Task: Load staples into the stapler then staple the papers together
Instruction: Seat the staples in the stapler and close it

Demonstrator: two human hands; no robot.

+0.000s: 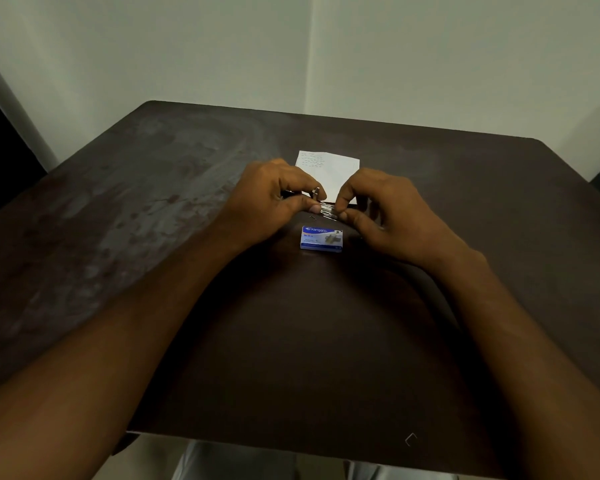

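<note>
Dark brown table (153, 209) bears, left to right, the left hand (271, 199), fingers pinched on the stapler (314, 195), and the right hand (385, 216), fingertips gripping the staple strip (328, 211). White papers (329, 169) lie just beyond the hands. A blue staple box (321, 238) lies just nearer than the hands.

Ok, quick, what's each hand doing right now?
Left hand: closed, holding the stapler.
Right hand: fingers pinching the staples at the stapler.

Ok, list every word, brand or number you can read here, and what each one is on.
"kangaro": white brand name on the blue staple box.
Smaller print on the box: too small to read.
Writing on the white paper: too small and blurred to read.
</note>
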